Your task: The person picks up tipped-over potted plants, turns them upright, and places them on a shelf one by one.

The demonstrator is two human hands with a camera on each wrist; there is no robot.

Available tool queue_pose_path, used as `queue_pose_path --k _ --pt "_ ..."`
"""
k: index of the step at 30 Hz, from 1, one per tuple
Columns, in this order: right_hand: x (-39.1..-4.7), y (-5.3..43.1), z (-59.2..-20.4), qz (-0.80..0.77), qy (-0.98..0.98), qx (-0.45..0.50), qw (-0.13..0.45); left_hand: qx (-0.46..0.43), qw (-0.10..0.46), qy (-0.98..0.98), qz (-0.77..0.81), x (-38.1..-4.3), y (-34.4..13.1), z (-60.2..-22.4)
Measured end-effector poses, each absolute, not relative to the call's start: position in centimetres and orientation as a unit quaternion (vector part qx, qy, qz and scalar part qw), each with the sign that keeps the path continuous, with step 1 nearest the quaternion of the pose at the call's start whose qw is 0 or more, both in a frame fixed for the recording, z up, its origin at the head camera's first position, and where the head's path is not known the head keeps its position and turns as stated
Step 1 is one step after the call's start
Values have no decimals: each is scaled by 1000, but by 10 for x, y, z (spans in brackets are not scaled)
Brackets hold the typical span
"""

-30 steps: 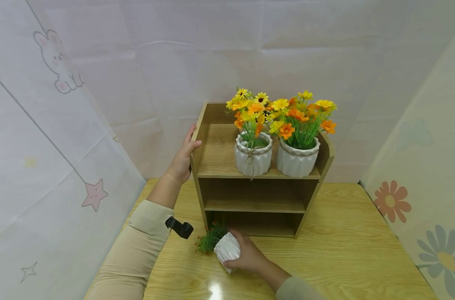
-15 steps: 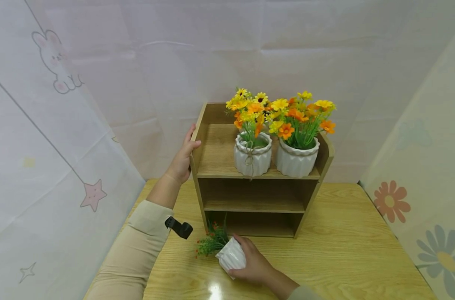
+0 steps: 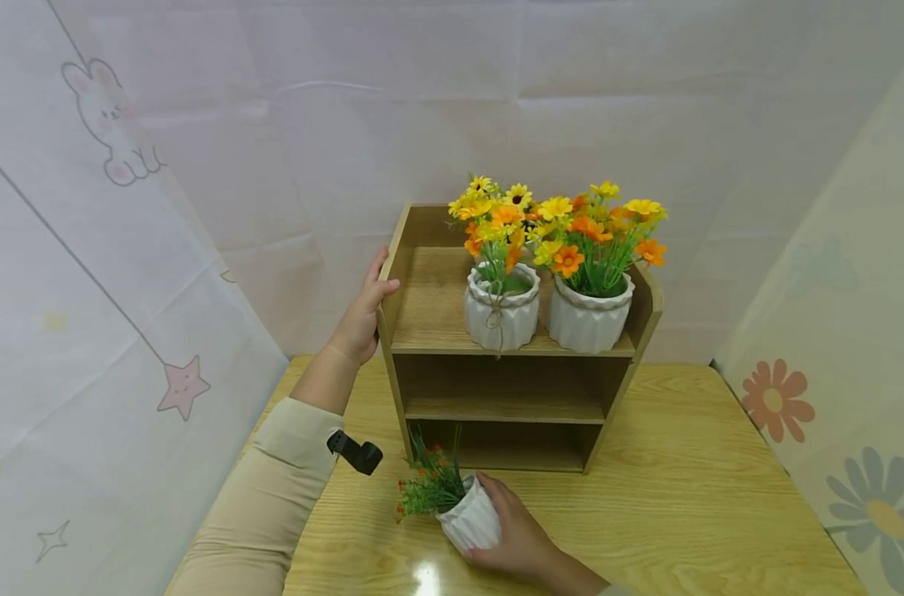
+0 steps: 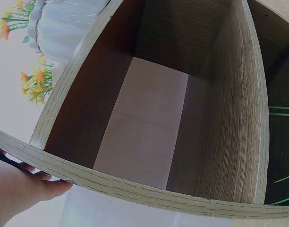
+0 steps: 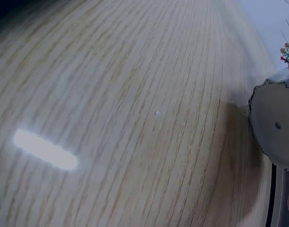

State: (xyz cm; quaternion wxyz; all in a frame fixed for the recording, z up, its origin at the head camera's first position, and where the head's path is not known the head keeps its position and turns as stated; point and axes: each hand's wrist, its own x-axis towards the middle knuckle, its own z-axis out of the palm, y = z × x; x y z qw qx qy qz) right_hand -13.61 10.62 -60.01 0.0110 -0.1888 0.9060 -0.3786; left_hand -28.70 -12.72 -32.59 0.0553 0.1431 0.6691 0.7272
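My left hand lies along the outer left side of a wooden shelf unit, thumb at its front edge. In the left wrist view the hand touches the outside of the side panel. My right hand grips a small potted plant in a ribbed white pot, tilted leftward before the lowest compartment. Its green leaves with red-orange tips point at the shelf's lower left corner. The right wrist view shows the pot's underside with a small hole, above the table.
Two white pots of yellow and orange flowers, one left and one right, stand on the top shelf, with more yellow blooms behind them. The wooden table meets printed cloth walls at the sides and back.
My right hand has moved slightly right and toward me with the potted plant, turning it more upright so its leaves show more. The left hand and shelf unit stay put.
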Motion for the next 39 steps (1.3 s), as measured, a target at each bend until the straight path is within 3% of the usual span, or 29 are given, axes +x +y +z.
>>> queue_pose_path --k 31,39 --pt "-118 127 -601 -430 887 -168 21 143 59 670 726 -287 -128 -325" --pt "-111 132 -614 -465 873 -140 54 145 58 670 726 -286 -128 -325"
